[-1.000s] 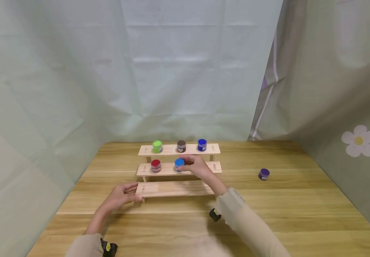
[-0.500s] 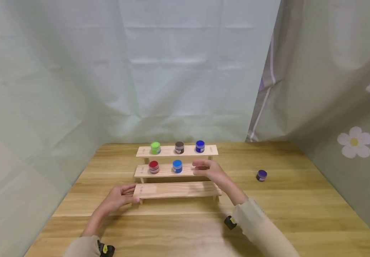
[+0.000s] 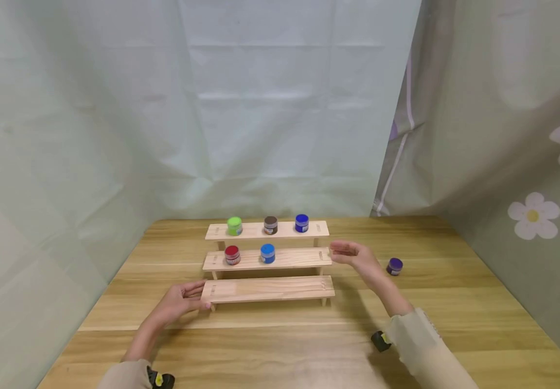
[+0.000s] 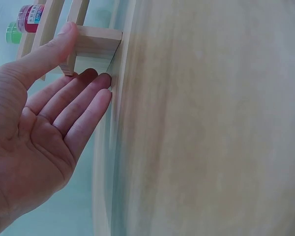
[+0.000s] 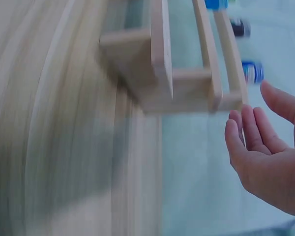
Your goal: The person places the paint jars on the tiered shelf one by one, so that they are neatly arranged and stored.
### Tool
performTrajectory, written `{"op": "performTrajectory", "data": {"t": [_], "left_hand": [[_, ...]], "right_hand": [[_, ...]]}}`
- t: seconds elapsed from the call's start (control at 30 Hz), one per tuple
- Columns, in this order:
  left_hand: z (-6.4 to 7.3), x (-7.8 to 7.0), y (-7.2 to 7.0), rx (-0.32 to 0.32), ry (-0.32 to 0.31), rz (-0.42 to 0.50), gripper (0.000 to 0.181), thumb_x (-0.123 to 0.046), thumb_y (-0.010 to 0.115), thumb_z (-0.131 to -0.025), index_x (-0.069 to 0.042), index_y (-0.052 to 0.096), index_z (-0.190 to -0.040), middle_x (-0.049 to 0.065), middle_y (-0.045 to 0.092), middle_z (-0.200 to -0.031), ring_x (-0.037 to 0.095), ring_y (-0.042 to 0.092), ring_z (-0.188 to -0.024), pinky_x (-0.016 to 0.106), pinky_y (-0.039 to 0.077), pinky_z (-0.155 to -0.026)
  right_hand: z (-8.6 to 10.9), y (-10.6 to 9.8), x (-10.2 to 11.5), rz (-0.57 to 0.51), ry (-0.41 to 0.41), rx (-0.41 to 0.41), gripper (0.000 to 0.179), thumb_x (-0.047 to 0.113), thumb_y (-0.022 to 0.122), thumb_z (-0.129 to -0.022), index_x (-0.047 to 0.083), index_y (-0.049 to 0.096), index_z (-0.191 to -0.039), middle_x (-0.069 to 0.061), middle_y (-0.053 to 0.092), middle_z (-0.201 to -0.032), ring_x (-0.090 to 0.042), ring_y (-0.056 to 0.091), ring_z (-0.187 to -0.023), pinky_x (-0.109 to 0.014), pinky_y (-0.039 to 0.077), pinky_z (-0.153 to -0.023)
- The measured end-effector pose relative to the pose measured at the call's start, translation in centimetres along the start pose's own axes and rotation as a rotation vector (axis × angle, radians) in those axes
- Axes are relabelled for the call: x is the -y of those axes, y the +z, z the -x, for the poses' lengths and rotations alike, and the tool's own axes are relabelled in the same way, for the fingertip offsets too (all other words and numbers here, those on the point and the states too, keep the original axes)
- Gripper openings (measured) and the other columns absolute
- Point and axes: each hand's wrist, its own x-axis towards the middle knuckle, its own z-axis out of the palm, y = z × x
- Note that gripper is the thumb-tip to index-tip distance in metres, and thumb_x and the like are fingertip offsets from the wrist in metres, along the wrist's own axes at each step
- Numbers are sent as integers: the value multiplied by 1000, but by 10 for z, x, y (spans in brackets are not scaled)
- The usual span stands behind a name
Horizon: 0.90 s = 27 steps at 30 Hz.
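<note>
A three-step wooden rack (image 3: 267, 289) stands on the table. My left hand (image 3: 178, 303) is at the left end of its lowest step; in the left wrist view the thumb touches the wood and the fingers (image 4: 88, 110) extend nearly straight. A red-lidded jar (image 3: 232, 255) and a light blue jar (image 3: 267, 253) sit on the middle step. Green (image 3: 234, 226), dark brown (image 3: 271, 225) and dark blue (image 3: 301, 223) jars line the top step. Just right of the middle step my right hand (image 3: 360, 260) hovers with loosely bent fingers, holding nothing.
A purple jar (image 3: 394, 266) rests on the wooden table (image 3: 435, 302), right of the rack and close to my right hand. Pale cloth (image 3: 280, 135) hangs behind the table, and flower-patterned cloth (image 3: 484, 162) runs along the right side.
My right hand has let go of the light blue jar on the middle step and moved right, past the rack's end. My left hand stays at the lowest step.
</note>
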Motion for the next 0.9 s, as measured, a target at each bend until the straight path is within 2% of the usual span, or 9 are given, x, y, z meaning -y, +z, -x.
{"op": "performTrajectory", "data": {"t": [0.1,0.33,0.57,0.67,0.73,0.8,0.9], "left_hand": [[0,0,0,-2,-5,1,71,-14,76,-85,16,41,-139,32,45,-142,44,53,-128,34,56,-97],[-1,0,1,-13,-19,-8,71,-16,76,-85,14,42,-139,31,45,-143,43,53,-128,34,55,-97],[2,-1,0,-16,-27,-7,71,-14,75,-85,14,40,-140,30,44,-144,44,53,-128,35,55,-97],[0,-2,-1,-18,-30,-30,72,-16,76,-85,14,40,-140,30,44,-143,43,53,-128,36,55,-97],[-1,-2,-1,-19,-38,-35,72,-17,76,-85,14,41,-140,29,45,-143,42,53,-128,36,55,-98],[-1,-3,-1,-14,-38,-40,73,-18,76,-85,14,41,-140,30,45,-143,42,53,-128,36,54,-99],[-1,-4,0,-18,-37,-29,73,-17,77,-84,15,41,-139,30,46,-142,43,53,-128,36,54,-99]], "right_hand": [[4,-18,-5,-5,21,-35,54,20,65,-94,-2,47,-141,-22,49,-145,-31,55,-129,-47,40,-115],[12,-61,-14,12,61,-135,58,28,62,-96,1,43,-144,-20,46,-149,-9,57,-121,-44,36,-118],[16,-90,-28,96,120,-238,59,33,61,-97,1,45,-144,-17,49,-147,18,53,-92,-36,39,-116],[19,-98,-35,119,136,-296,59,30,62,-96,-1,45,-143,-15,53,-144,22,50,-86,-35,40,-115],[21,-103,-40,124,147,-334,57,26,61,-97,-3,44,-143,-16,52,-144,15,54,-94,-37,38,-116],[22,-107,-43,131,153,-359,56,22,60,-97,-4,42,-144,-21,48,-147,-2,58,-111,-41,36,-118],[24,-111,-47,149,154,-365,57,18,59,-98,-7,39,-144,-27,40,-150,-31,45,-135,-45,33,-119]]}}
